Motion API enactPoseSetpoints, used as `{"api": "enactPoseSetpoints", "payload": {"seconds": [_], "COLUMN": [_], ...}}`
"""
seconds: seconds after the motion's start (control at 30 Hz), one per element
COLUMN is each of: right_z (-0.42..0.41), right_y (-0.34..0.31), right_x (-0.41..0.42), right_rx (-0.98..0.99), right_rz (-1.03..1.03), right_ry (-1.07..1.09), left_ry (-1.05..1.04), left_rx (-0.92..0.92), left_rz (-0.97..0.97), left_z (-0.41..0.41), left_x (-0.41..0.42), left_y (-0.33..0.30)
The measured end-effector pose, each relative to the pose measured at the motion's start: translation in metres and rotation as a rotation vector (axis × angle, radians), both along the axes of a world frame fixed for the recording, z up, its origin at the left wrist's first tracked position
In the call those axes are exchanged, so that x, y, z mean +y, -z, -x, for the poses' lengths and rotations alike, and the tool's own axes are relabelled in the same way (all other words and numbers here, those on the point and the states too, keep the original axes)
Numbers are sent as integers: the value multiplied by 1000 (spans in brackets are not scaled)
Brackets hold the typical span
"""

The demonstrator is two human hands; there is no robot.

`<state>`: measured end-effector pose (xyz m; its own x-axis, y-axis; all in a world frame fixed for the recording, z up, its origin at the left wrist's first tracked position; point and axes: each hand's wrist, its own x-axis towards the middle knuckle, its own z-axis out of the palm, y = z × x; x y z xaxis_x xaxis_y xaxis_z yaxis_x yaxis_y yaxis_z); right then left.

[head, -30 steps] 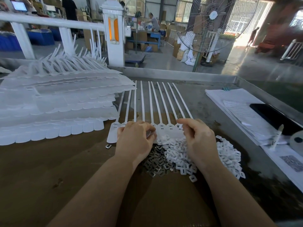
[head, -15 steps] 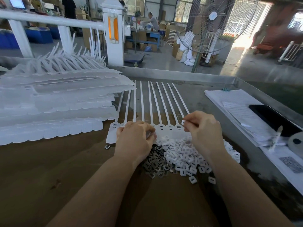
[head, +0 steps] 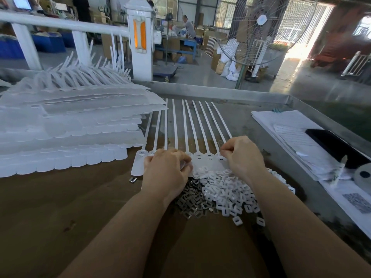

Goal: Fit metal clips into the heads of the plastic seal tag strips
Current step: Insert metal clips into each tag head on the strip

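A joined row of white seal tag strips [head: 202, 157] lies on the brown table, heads toward me and straps pointing away. My left hand [head: 166, 171] rests with curled fingers on the heads in the left half of the row and holds them down. My right hand [head: 243, 155] pinches a small white piece at the head of the rightmost strip; the piece itself is mostly hidden by my fingertips. A heap of grey metal clips [head: 190, 203] lies just below my left hand. Beside it a larger heap of white plastic caps [head: 226, 191] spreads under my right wrist.
A tall stack of translucent tag strip sheets [head: 70, 127] fills the left of the table. One stray metal clip [head: 133, 179] lies near the leftmost head. Papers [head: 289, 127] and a black phone [head: 337, 147] lie at the right, inside the metal table rim [head: 220, 93].
My right hand has lifted off the white cap heap and moved up to the rightmost strip head, with a small piece pinched in its fingertips. My left hand has stayed on the heads.
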<state>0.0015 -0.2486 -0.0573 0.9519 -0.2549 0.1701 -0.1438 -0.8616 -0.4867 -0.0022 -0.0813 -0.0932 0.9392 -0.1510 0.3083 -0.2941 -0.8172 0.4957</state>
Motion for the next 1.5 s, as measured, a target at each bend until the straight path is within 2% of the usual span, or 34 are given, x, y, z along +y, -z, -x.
{"api": "enactPoseSetpoints", "payload": {"seconds": [1.1,1.5], "right_z": [-6,13], "right_y": [6,-3], "right_x": [5,6], "right_rx": [24,112], "right_rz": [168,337], "right_ry": [-6,-103], "left_ry": [2,6], "left_rx": [20,12], "left_rz": [-13,-2], "left_z": [0,-2], "left_x": [2,2], "left_y": [2,1]}}
